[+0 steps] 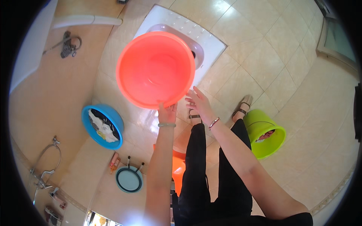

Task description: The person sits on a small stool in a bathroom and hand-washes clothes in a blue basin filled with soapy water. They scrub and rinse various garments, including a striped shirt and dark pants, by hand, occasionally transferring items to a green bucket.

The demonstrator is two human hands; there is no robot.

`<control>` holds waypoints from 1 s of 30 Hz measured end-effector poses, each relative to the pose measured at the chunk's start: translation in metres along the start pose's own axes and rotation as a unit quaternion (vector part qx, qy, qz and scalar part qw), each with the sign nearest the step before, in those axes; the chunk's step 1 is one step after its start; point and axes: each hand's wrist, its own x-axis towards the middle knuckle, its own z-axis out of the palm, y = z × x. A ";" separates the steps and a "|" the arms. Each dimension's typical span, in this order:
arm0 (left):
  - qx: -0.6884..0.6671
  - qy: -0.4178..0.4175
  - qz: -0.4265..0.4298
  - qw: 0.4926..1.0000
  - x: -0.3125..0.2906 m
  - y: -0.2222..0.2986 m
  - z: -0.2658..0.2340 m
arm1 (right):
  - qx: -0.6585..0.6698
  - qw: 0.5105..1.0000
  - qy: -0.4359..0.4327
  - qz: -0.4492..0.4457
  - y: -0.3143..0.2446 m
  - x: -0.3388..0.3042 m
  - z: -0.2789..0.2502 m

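Glossy cream floor tiles (pixel 286 49) fill the view of a small washroom, with a beige tiled wall (pixel 56 94) curving up on the left and a shower hose and tap (pixel 45 169) fixed low on it. Set into the floor ahead is a white squat toilet pan (pixel 211 41), and the big red-orange basin (pixel 155 69) is held in the air right above it, its open mouth turned toward the camera and its inside bare, apparently so that whatever it holds runs into the pan rather than over the tiles. A lime-green bucket (pixel 264 137) stands on the floor to the right of the person's sandalled feet, near but not touching them. A blue basin (pixel 102 126) with crumpled white and dark cloth in it sits by the left wall, well apart from the pan, and a smaller teal dish-like basin (pixel 129 179) lies nearer still. Part of an orange stool (pixel 178 165) shows behind the black-trousered legs. The left hand (pixel 167 113), a bangle at its wrist, pinches the red-orange basin's near rim and carries its weight. The right hand (pixel 198 102) is spread open with fingers loose, just beside the rim, holding nothing.
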 end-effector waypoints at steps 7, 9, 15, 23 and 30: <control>-0.140 0.052 -0.020 0.989 0.041 0.022 -0.056 | 0.060 0.996 -0.022 0.058 0.035 -0.023 -0.036; -0.161 0.043 -0.027 0.986 0.042 0.023 -0.062 | 0.082 0.994 -0.030 0.071 0.040 -0.026 -0.054; -0.186 0.033 -0.035 0.981 0.062 0.030 -0.120 | 0.201 0.969 -0.131 0.063 0.040 -0.041 -0.085; 0.031 0.249 0.042 0.967 -0.011 -0.057 -0.079 | 0.217 0.974 0.054 -0.036 0.012 -0.101 -0.228; 0.651 -0.266 -0.040 0.710 -0.133 -0.354 -0.055 | 0.252 0.925 0.264 -0.105 0.020 -0.187 -0.369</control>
